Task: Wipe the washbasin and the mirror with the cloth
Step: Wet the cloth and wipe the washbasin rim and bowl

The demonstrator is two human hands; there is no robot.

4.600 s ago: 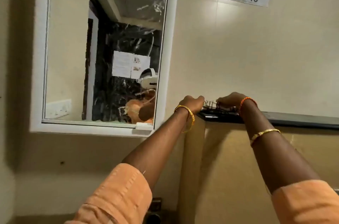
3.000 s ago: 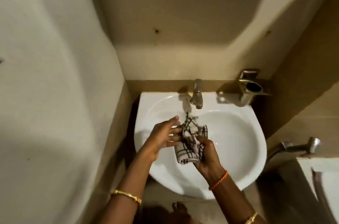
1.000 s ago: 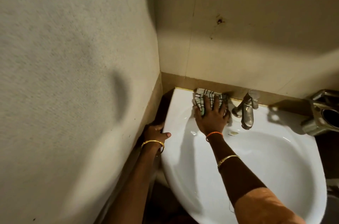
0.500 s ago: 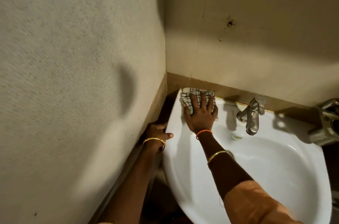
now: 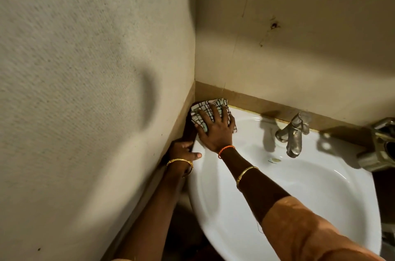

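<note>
Fingers [image 5: 210,113] of my right hand [image 5: 215,130] lie spread flat, pressing the cloth [image 5: 197,112] on the washbasin [image 5: 299,186] rim's far-left corner, left of the tap [image 5: 294,132]; my left hand [image 5: 181,150] grips the rim. Bowl and mirror seem left.

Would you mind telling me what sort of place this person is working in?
Most likely a small washroom or toilet cubicle. A white washbasin sits tight in a corner of plain walls, with a metal tap at its back edge and a metal holder fixed beside it.
</note>
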